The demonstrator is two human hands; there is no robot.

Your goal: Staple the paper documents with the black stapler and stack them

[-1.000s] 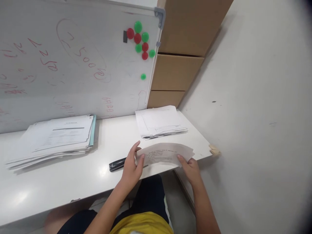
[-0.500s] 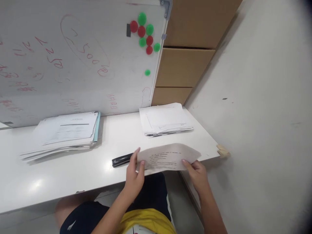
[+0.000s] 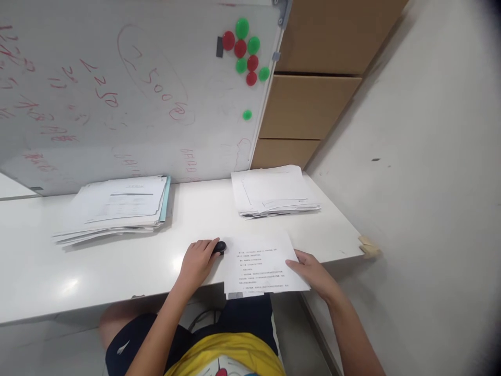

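Observation:
My left hand is closed over a black stapler on the white desk. Most of the stapler is hidden under my fingers; only its rounded end shows. Printed sheets of paper lie just to its right, partly over the desk's front edge. My right hand grips these sheets at their right side, thumb on top and fingers underneath. More than one sheet seems to be there, since a lower edge peeks out at the bottom.
A thick stack of papers with a teal folder stands on the desk's left. Another paper pile lies at the back right. Behind rises a whiteboard with magnets, beside cardboard boxes. A wall bounds the right.
My left hand has let go of the paper and moved left onto the stapler. The sheets, bowed up between both hands before, now lie flatter and lower in my right hand.

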